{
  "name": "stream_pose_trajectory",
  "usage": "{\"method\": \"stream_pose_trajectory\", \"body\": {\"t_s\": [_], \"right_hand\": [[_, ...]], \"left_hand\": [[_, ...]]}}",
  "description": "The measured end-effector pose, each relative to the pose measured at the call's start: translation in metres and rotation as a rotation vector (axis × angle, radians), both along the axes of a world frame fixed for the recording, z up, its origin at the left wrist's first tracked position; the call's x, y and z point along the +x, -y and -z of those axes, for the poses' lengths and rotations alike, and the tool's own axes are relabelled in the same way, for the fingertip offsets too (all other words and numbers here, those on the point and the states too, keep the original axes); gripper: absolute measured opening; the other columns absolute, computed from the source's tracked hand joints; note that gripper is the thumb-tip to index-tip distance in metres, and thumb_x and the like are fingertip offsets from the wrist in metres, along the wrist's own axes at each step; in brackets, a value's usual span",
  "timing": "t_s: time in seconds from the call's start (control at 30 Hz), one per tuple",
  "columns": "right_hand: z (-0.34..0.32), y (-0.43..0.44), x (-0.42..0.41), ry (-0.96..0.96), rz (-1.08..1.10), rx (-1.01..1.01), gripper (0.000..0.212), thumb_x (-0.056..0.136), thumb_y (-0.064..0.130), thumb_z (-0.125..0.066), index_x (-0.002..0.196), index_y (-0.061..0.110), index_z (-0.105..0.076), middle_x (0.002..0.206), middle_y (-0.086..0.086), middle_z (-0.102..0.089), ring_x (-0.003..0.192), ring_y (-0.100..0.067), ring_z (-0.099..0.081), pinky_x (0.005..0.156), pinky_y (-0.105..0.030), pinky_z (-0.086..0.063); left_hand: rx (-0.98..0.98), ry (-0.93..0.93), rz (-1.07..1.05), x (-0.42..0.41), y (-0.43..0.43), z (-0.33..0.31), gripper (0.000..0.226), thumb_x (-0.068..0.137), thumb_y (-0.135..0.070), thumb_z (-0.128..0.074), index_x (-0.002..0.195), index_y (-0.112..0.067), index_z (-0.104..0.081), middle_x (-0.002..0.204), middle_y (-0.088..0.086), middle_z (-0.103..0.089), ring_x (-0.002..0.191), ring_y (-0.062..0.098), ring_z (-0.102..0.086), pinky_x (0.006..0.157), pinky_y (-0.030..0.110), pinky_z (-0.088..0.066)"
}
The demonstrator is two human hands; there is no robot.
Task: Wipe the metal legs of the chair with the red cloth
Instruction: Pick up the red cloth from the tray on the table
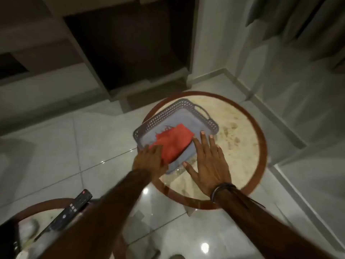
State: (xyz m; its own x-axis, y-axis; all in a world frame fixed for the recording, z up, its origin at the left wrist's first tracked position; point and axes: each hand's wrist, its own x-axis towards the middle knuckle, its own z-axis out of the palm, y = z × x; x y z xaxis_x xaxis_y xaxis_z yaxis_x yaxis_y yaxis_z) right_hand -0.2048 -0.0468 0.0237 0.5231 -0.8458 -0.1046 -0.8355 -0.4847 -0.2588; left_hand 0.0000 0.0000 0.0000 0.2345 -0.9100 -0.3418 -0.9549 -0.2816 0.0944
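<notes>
A folded red cloth (173, 142) lies in a grey perforated tray (179, 109) on a small round table (242, 128). My left hand (149, 158) reaches onto the cloth's near left corner, fingers curled over its edge; whether it grips the cloth is blurred. My right hand (209, 163) hovers flat with fingers spread just right of the cloth, over the tray's near edge, holding nothing. No chair or metal legs are in view.
A second round table (44, 212) at lower left carries a black remote control (72, 212). Glossy white floor tiles (56, 150) surround both tables. A dark open shelf unit (127, 43) stands behind, and a white wall and step (280, 118) run along the right.
</notes>
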Motion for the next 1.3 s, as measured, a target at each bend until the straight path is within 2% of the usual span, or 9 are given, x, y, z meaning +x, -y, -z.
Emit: {"method": "stream_pose_trajectory", "body": {"t_s": [0.17, 0.3, 0.43, 0.57, 0.67, 0.87, 1.0, 1.13, 1.3], "right_hand": [[0.096, 0.028, 0.015, -0.122, -0.038, 0.102, 0.085, 0.102, 0.065, -0.034, 0.165, 0.018, -0.003, 0.176, -0.008, 0.009, 0.163, -0.033, 0.002, 0.131, -0.05, -0.012], [0.135, 0.032, 0.022, -0.091, -0.069, 0.078, 0.085, 0.101, 0.07, -0.025, 0.164, 0.015, -0.012, 0.176, -0.008, -0.002, 0.163, -0.032, 0.003, 0.129, -0.049, -0.011], [0.144, 0.033, 0.024, -0.044, -0.053, 0.034, 0.087, 0.099, 0.071, -0.023, 0.164, 0.013, -0.019, 0.176, -0.01, -0.008, 0.163, -0.033, 0.0, 0.129, -0.05, -0.015], [0.144, 0.031, 0.022, -0.037, -0.053, 0.052, 0.085, 0.1, 0.069, -0.028, 0.164, 0.014, -0.017, 0.176, -0.01, -0.004, 0.163, -0.033, 0.002, 0.129, -0.051, -0.013], [0.136, 0.034, 0.021, -0.064, -0.064, 0.082, 0.086, 0.101, 0.07, -0.027, 0.165, 0.015, -0.012, 0.176, -0.01, 0.001, 0.163, -0.032, 0.006, 0.13, -0.051, -0.009], [0.109, 0.027, -0.004, -0.111, -0.072, 0.063, 0.085, 0.103, 0.069, -0.027, 0.165, 0.015, -0.006, 0.176, -0.01, 0.007, 0.163, -0.032, 0.008, 0.132, -0.051, -0.007], [0.082, 0.005, -0.057, -0.128, -0.017, 0.041, 0.082, 0.104, 0.065, -0.029, 0.165, 0.014, -0.007, 0.176, -0.012, 0.005, 0.163, -0.033, 0.007, 0.131, -0.05, -0.006], [0.065, -0.036, -0.129, -0.213, 0.023, 0.017, 0.082, 0.104, 0.067, -0.026, 0.165, 0.016, -0.008, 0.175, -0.013, 0.004, 0.163, -0.035, 0.007, 0.13, -0.05, -0.007], [0.081, -0.117, -0.224, -0.262, 0.089, 0.033, 0.084, 0.102, 0.069, -0.028, 0.165, 0.015, -0.012, 0.175, -0.014, -0.001, 0.163, -0.035, 0.003, 0.129, -0.05, -0.01]], "left_hand": [[-0.01, -0.081, 0.09, 0.002, 0.051, 0.082, 0.072, 0.09, -0.055, -0.059, 0.148, -0.018, -0.04, 0.153, 0.009, -0.047, 0.138, 0.03, -0.042, 0.116, 0.047, -0.034], [0.026, -0.066, 0.032, -0.005, 0.072, 0.127, 0.093, 0.087, -0.061, -0.06, 0.159, -0.02, -0.018, 0.167, 0.012, -0.018, 0.149, 0.039, -0.02, 0.119, 0.059, -0.024], [-0.188, 0.04, -0.009, -0.011, 0.082, 0.144, 0.073, 0.087, -0.051, -0.061, 0.147, -0.019, -0.038, 0.147, 0.015, -0.045, 0.129, 0.038, -0.046, 0.096, 0.054, -0.048], [-0.241, 0.104, -0.001, -0.003, 0.095, 0.136, 0.04, 0.094, -0.03, -0.059, 0.132, -0.019, -0.057, 0.127, 0.015, -0.06, 0.108, 0.036, -0.061, 0.084, 0.048, -0.052], [-0.333, -0.05, -0.148, 0.004, 0.099, 0.121, 0.031, 0.101, -0.027, -0.047, 0.127, -0.019, -0.061, 0.118, 0.013, -0.069, 0.103, 0.034, -0.066, 0.082, 0.04, -0.048], [-0.613, -0.329, -0.393, -0.007, 0.08, 0.065, 0.035, 0.102, -0.02, -0.048, 0.134, -0.013, -0.062, 0.123, 0.016, -0.07, 0.113, 0.032, -0.065, 0.099, 0.041, -0.047], [-0.779, -0.624, -0.443, -0.049, 0.035, 0.021, 0.032, 0.101, -0.021, -0.05, 0.129, -0.015, -0.065, 0.126, 0.005, -0.068, 0.119, 0.02, -0.062, 0.108, 0.043, -0.046], [-0.853, -0.788, -0.509, -0.123, -0.035, 0.002, 0.037, 0.096, -0.015, -0.052, 0.131, -0.015, -0.064, 0.133, 0.005, -0.065, 0.127, 0.022, -0.057, 0.113, 0.044, -0.041], [-0.608, -0.791, -0.606, -0.206, -0.151, 0.044, 0.038, 0.086, -0.024, -0.049, 0.1, -0.001, -0.076, 0.092, 0.016, -0.076, 0.088, 0.035, -0.069, 0.08, 0.045, -0.055]]}}
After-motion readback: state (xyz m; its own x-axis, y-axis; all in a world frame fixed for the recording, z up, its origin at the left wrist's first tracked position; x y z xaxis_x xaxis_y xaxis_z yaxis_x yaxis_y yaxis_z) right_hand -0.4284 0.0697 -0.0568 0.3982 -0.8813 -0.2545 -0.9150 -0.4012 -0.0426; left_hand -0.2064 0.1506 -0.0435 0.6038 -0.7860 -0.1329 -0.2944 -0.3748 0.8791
